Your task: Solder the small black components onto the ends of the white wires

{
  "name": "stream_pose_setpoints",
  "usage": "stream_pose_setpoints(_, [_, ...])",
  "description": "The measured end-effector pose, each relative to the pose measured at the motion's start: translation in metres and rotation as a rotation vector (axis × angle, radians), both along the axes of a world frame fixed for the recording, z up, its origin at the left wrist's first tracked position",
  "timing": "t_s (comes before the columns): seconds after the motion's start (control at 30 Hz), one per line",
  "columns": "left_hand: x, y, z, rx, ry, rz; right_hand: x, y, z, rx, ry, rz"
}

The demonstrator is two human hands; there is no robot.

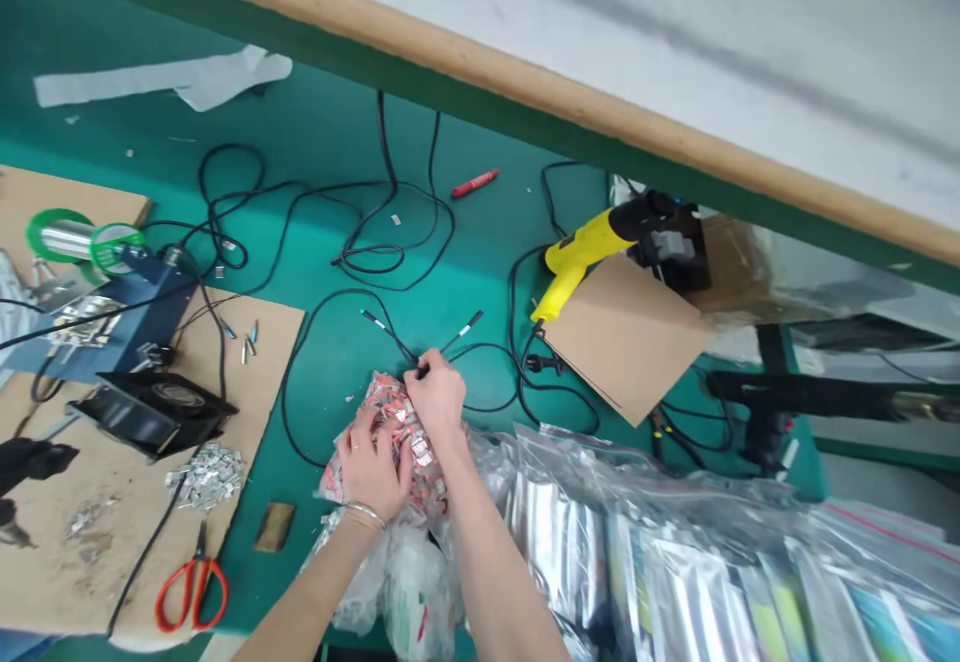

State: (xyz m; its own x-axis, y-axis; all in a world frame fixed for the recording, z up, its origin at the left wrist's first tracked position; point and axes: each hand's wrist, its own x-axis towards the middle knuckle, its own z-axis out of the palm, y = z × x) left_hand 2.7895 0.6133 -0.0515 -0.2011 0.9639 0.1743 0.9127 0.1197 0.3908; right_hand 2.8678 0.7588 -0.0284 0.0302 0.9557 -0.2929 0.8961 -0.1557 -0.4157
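A clear plastic bag (390, 402) packed with small silver and reddish parts lies near the front middle of the green table. Flat on the bag rests my left hand (373, 467), its fingers spread. My right hand (439, 397) is closed at the bag's upper right edge. Its fingers pinch a black cable (415, 357), though part of the grip is hidden. Two thin leads with white labels fan out above that hand, the left lead (379, 323) and the right lead (463, 329).
Bagged silver packets (675, 572) fill the front right. A yellow heat gun (589, 247) lies by cardboard (630, 342). Leftward are orange-handled scissors (193, 587), a black fan (161, 407), loose metal pieces (206, 477) and a solder spool (64, 240). A red marker (475, 183) lies beyond; a shelf edge (480, 47) overhangs.
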Motion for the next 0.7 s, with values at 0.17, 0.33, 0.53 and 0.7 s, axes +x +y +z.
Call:
stream_pose_setpoints(0.17, [-0.003,-0.002,0.003,0.008,-0.044,-0.012,0.015,0.000,0.035,0.111,-0.083,-0.041])
stream_pose_setpoints(0.33, [-0.004,-0.006,0.010,0.039,-0.074,0.016,-0.010,0.048,0.051,0.193,-0.182,0.156])
stream_pose_setpoints(0.53, [-0.002,-0.014,0.009,0.096,-0.064,0.077,-0.083,0.088,0.009,0.138,-0.215,0.538])
stream_pose_setpoints(0.7, [-0.001,-0.018,-0.003,0.108,-0.090,0.109,-0.093,0.089,-0.002,0.050,-0.300,0.635])
